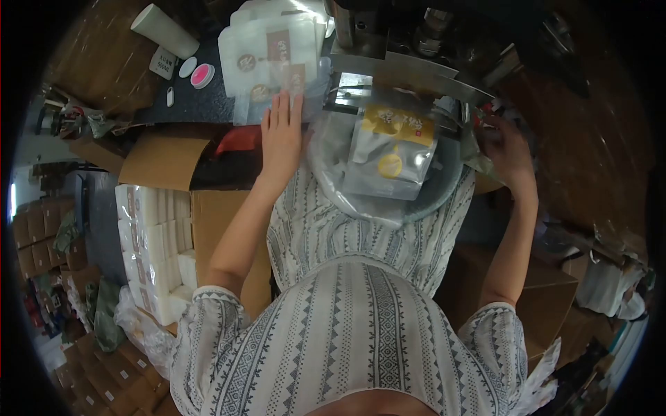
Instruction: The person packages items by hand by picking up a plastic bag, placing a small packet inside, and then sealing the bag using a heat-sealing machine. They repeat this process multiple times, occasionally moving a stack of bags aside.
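Note:
My left hand (282,135) lies with its fingers stretched out on the lower edge of a stack of translucent printed pouches (243,45). A silver pouch with a yellow top band (374,156) rests tilted over a round basin (444,188) in my lap, just below a metal machine (423,66). Clear plastic shows at the basin's left side. To the right of the machine, my right hand (511,154) has curled fingers beside a greenish packet (474,147) and something small and red. What those fingers grip is too dim to make out.
A white cup (165,31) lies tipped at the upper left, near a small round pink container (202,76) and a white lid (188,67). An open cardboard box (166,159) and white stacked packs (149,236) stand left. Another box (534,284) is at right.

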The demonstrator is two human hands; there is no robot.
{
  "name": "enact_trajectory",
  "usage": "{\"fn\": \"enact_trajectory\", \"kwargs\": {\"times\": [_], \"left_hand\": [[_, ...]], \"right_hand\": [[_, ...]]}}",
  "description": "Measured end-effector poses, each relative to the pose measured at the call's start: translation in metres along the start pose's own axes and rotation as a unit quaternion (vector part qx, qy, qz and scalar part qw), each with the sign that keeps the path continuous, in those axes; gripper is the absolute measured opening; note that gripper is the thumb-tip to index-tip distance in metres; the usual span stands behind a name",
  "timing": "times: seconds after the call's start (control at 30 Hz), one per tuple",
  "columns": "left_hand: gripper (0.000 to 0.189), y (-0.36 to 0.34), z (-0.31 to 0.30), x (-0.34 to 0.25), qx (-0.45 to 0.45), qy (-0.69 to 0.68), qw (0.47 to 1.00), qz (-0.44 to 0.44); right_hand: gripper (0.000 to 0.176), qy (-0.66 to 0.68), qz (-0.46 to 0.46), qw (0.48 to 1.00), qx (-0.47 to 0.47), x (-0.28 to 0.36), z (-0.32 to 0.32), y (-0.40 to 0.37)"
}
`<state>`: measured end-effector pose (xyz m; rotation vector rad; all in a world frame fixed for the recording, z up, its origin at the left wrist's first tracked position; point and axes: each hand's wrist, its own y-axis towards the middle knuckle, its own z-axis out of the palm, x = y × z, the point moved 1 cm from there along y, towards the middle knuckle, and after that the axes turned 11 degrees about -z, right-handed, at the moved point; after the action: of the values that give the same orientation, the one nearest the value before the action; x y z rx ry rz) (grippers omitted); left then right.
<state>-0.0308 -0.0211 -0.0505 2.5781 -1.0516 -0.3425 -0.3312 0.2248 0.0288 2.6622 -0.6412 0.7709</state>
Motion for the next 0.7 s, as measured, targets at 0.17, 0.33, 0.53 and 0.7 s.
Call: {"fn": "enact_trajectory", "kwargs": {"times": [0.17,0.33,0.53,0.7], "left_hand": [[0.059,-0.003,-0.002,0.012,0.017,-0.079,0.997,-0.017],[0.057,-0.002,-0.002,0.012,-0.014,-0.057,0.998,-0.008],[0.057,0.001,-0.006,0.012,-0.021,-0.080,0.996,-0.023],[0.045,0.005,-0.013,0.013,-0.029,-0.097,0.994,-0.033]], "right_hand": [[0.043,-0.011,-0.056,0.998,0.008,-0.019,0.010,-0.001],[0.040,-0.111,-0.089,0.990,-0.019,-0.014,0.015,0.002],[0.035,-0.046,-0.087,0.992,-0.077,-0.029,0.015,-0.004],[0.028,-0.055,-0.003,0.998,-0.040,-0.016,0.005,-0.006]]}}
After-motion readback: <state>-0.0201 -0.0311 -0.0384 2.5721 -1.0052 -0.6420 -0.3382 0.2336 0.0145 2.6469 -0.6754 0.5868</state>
